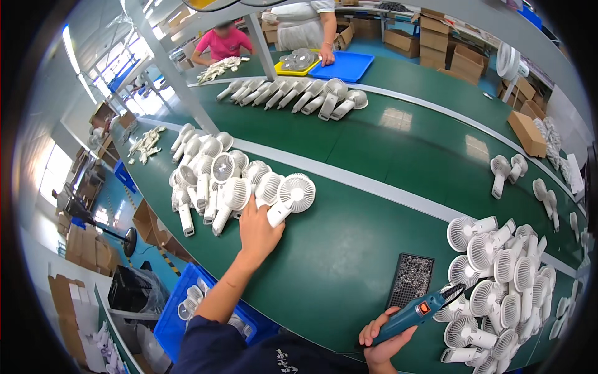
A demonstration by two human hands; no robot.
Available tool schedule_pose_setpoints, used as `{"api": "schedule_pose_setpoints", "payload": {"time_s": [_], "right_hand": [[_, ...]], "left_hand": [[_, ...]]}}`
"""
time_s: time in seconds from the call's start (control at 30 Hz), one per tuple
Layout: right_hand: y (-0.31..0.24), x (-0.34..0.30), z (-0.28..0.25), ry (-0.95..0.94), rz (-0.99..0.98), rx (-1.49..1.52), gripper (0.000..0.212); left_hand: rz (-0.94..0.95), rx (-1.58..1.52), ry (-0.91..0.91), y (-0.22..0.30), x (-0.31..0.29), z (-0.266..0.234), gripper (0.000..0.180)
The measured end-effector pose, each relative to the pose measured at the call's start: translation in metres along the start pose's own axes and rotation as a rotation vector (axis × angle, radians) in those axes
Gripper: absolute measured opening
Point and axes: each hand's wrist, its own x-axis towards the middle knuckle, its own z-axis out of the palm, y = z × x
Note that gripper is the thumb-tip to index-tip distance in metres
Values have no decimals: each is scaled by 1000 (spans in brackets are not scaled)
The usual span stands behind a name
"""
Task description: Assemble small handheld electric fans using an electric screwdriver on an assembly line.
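My left hand (260, 230) reaches to the near edge of a pile of white handheld fans (210, 163). Its fingers close round the handle of one handheld fan (296, 193), whose round grille faces up. In my right hand (389, 343) is a teal electric screwdriver (408, 316) with an orange switch, its dark end pointing up and right. Just beyond the tool lies a black tray (412, 277) filled with small screws. Beside it on the right, another large heap of white handheld fans (487, 298) covers the bench.
A row of fans (283, 93) lies on the green belt (398, 146) past a pale rail (349, 177). Across it, two people work near a blue tray (342, 67) and a yellow tray (293, 70). A blue bin (171, 324) with fan parts stands at lower left.
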Motion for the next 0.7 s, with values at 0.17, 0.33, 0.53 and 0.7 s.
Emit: {"api": "schedule_pose_setpoints", "payload": {"time_s": [0.17, 0.33, 0.53, 0.7], "right_hand": [[-3, 5, 3, 70, -66, 12, 69], [-4, 10, 6, 133, -53, 43, 68], [0, 11, 3, 117, -46, -35, 70], [-3, 13, 4, 66, 7, -32, 81]], "left_hand": [[-10, -84, 219, 6, -13, 12, 42], [-197, -75, 193, 8, -7, 14, 59], [-16, 15, 106, 42, 5, -15, 88], [270, -182, -111, 63, 71, -19, 86]]}}
